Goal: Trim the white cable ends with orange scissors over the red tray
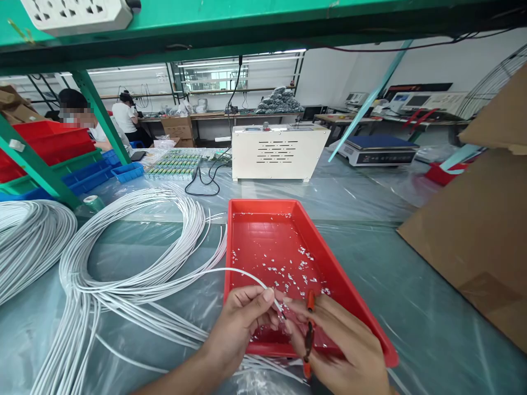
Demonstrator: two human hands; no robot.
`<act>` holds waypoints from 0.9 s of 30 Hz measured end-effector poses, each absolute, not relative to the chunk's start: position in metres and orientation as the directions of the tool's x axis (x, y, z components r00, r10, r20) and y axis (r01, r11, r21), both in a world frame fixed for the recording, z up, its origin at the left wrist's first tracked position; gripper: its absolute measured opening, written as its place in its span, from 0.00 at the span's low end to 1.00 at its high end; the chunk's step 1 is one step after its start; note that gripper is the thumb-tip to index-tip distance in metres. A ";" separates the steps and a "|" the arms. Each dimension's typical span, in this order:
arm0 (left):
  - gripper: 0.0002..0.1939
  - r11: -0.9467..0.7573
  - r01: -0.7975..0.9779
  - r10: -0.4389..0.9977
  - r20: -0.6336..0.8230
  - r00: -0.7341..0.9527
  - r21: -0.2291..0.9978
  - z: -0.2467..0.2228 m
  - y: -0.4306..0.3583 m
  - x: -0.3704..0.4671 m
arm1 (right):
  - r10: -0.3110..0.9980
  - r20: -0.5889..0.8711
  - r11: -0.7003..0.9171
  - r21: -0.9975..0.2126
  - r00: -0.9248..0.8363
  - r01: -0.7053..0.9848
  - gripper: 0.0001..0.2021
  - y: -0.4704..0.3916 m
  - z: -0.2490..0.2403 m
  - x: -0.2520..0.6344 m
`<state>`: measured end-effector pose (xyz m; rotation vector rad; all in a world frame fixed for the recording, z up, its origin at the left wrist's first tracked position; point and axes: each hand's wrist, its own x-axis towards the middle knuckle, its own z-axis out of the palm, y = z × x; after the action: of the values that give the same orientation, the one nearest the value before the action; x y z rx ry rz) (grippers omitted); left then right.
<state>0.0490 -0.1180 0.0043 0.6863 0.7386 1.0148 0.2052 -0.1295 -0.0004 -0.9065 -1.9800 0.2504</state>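
My left hand (247, 321) pinches a white cable (242, 272) near its end, over the front part of a red tray (263, 207). The cable arcs over from a large coil of white cables (135, 274) lying to the left. Orange-handled pliers or cutters (308, 334) lie in my right hand (346, 340), whose fingers are curled round them. My right thumb and fingertips are close to the cable's stripped-looking end, beside the left fingers. The tool's jaws are mostly hidden. Small silvery scraps (284, 271) are scattered over the tray's bottom.
Another white cable coil (33, 241) lies at far left. Behind the tray stands a cream metal box (280, 153), with a blue-topped scale (376, 151) to its right. Cardboard (473, 241) blocks the right side. A green shelf (263, 24) crosses overhead. Two people sit at back left.
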 end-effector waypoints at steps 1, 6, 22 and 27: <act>0.10 0.388 -0.503 0.909 -0.229 0.349 0.773 0.004 -0.118 0.050 | 0.659 0.669 0.734 -0.473 -0.343 0.488 0.27 -0.129 -0.001 0.206; 0.11 0.430 -0.527 0.892 -0.255 0.374 0.733 -0.001 -0.120 0.054 | 0.581 0.725 0.791 -0.396 -0.370 0.466 0.23 -0.128 -0.001 0.208; 0.10 0.239 -0.513 0.970 -0.184 0.157 0.824 0.004 -0.120 0.053 | 0.991 -0.026 -0.019 -0.998 -0.133 0.057 0.10 -0.126 0.000 0.198; 0.10 0.162 -0.392 0.982 -0.109 0.154 0.906 0.005 -0.117 0.048 | 0.977 0.201 0.214 -0.946 -0.078 0.244 0.05 -0.128 0.003 0.195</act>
<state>0.0476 -0.1168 0.0055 0.8641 0.8760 1.1847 0.1949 -0.1284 0.0027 -1.2027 -1.5239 0.9566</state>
